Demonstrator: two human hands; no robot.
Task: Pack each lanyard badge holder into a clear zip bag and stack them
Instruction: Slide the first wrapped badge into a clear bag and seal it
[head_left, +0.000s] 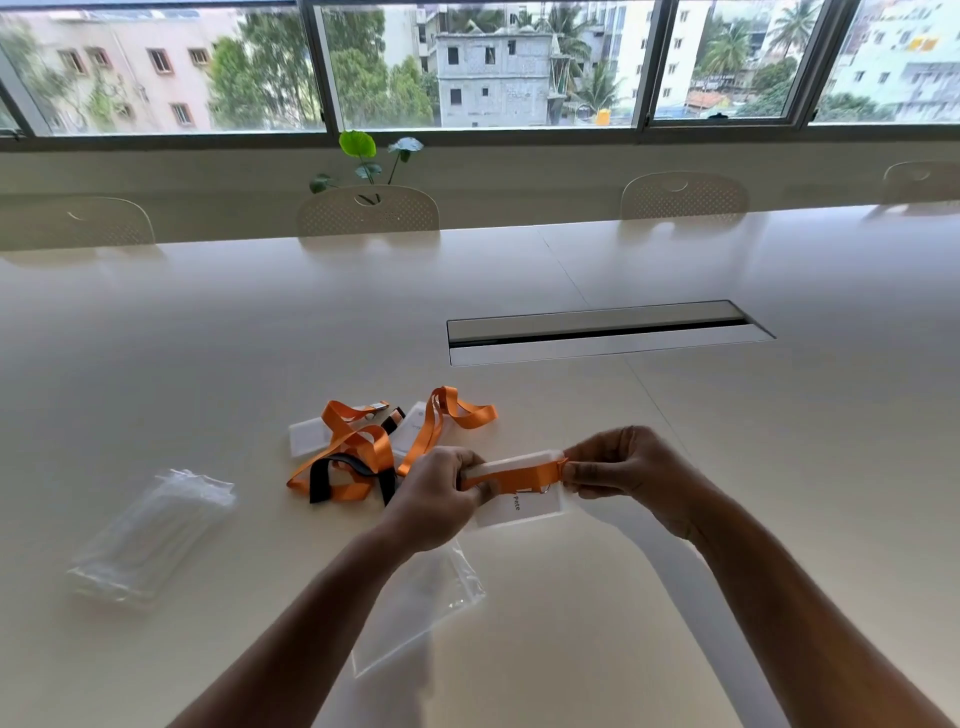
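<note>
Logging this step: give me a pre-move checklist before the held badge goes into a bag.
1. Left hand grips the orange strap: ok.
2. Right hand pinches the strap's other end: ok.
3. Strap folded flat against the badge holder: ok.
4. Single zip bag within reach, under the left forearm: ok.
5. Bag mouth open: cannot tell.
6. Spare bag stack clear of the lanyard pile: ok.
</note>
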